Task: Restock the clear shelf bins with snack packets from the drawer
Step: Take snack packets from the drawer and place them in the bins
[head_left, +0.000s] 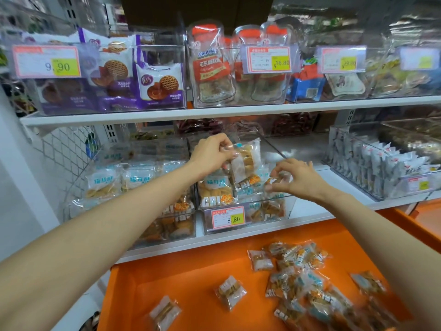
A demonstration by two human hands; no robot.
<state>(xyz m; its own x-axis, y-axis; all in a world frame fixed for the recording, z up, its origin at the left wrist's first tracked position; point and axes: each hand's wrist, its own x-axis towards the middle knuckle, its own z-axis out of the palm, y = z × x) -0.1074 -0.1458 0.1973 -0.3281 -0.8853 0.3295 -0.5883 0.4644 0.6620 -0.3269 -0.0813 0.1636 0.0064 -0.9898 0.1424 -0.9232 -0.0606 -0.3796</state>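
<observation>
White lower shelf (310,212) carrying clear bins (286,204), orange drawer (179,278) below, loose snack packets (230,292) scattered inside

Drawer (191,278) sits below the shelf (307,207); packets (296,266) lie in it (mostly right), bin (276,199) above, seemingly half-full.

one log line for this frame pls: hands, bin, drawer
left hand: holds packet over bin | right hand: pinches second packet at bin rim | drawer: open, loose packets inside

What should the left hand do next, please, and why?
Probably lower its packet into the bin: the left hand pinches it just above the packets already there, while the right hand pinches a second packet alongside.
</observation>
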